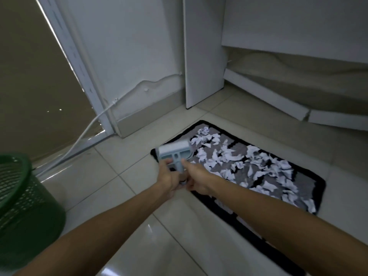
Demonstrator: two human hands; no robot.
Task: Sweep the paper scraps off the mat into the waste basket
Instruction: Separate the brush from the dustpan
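Two hands meet over the near-left corner of one mat (310, 180), a grey rug with a black border lying on the tiled floor (103, 188) at about 3 o'clock from them. Between them they hold one pale dustpan-like tool (175, 153), its flat head tipped up toward 12 o'clock. The left hand (169, 179) has its grip curled round the lower part of the tool's handle, thumb on top; the right hand (196, 178) has its grip closed on the handle from the other side, forefinger laid along it. Scraps (239, 156) of torn white paper, too many to count, cover the mat from its far corner to its right end. One green mesh basket (25, 208) stands on the floor at 9 o'clock, well apart from the mat.
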